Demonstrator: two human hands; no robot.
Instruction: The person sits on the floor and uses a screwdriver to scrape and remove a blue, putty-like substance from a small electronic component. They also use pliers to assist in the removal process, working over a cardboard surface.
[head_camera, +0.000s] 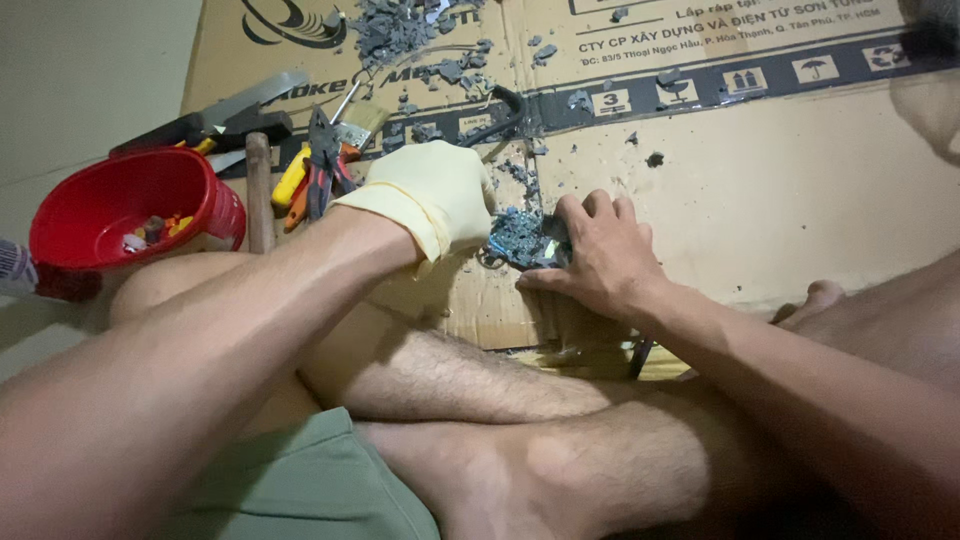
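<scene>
Both your hands met on the blue circuit board: your gloved left hand curled closed against it, right hand fingers pressed down, gripping its edge.

A flattened brown cardboard sheet lies on the pale floor and carries the work items. Grey debris fragments are heaped near its far edge and scattered toward its centre. Near the left edge lie red-and-yellow-handled pliers, a paintbrush, a wooden handle and a large pair of shears. A red plastic bowl sits at the left edge, holding small parts. A blue-grey broken piece rests at the sheet's centre.
</scene>
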